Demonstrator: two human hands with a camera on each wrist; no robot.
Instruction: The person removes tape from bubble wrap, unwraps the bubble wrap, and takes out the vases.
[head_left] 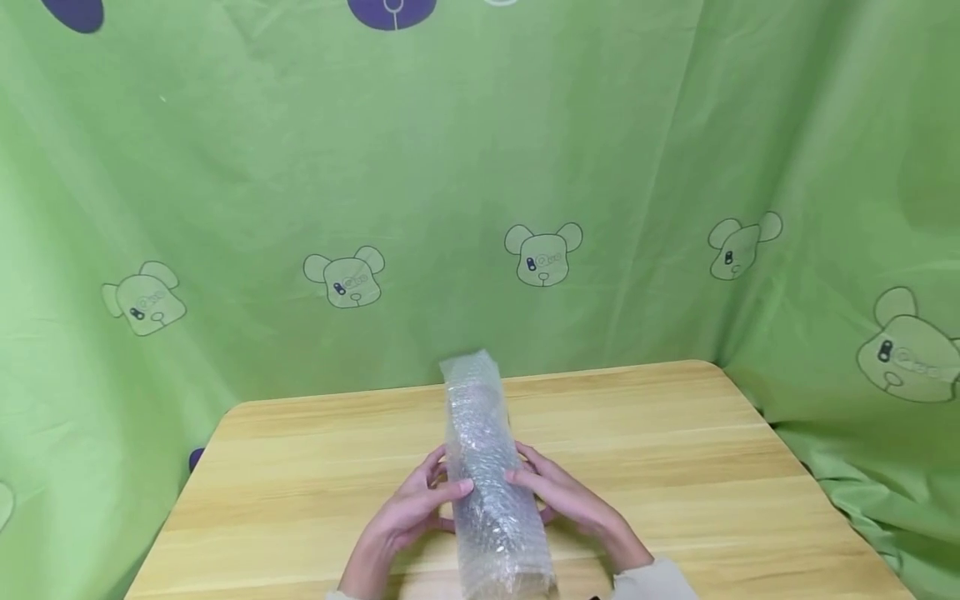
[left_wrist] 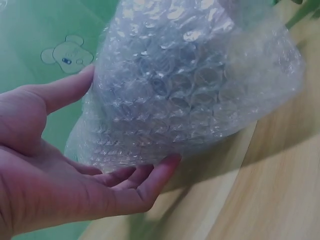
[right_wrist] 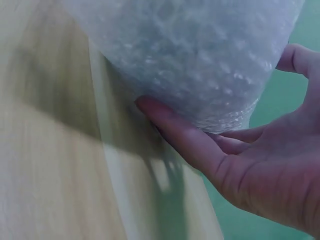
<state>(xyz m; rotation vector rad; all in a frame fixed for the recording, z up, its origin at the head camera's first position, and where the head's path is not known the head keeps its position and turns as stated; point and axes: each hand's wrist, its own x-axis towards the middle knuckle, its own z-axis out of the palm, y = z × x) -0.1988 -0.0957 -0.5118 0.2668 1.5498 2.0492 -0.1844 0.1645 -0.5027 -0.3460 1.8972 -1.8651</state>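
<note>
A long bundle of clear bubble wrap (head_left: 483, 450) is held between both hands, raised above the tabletop. My left hand (head_left: 416, 504) grips its left side, thumb on top and the other fingers curled beneath. On the opposite side my right hand (head_left: 566, 496) grips it the same way. In the left wrist view the bubble wrap (left_wrist: 170, 85) fills the middle, with fingers of the left hand (left_wrist: 65, 185) under its lower edge. The right wrist view has the right hand (right_wrist: 260, 165) supporting the bubble wrap (right_wrist: 190, 60) from below. Whatever may be inside cannot be made out.
Beneath the hands is a light wooden table (head_left: 315, 450) with rounded far corners. A green curtain (head_left: 442, 183) printed with bear heads hangs behind it and along both sides, close to the table's far edge.
</note>
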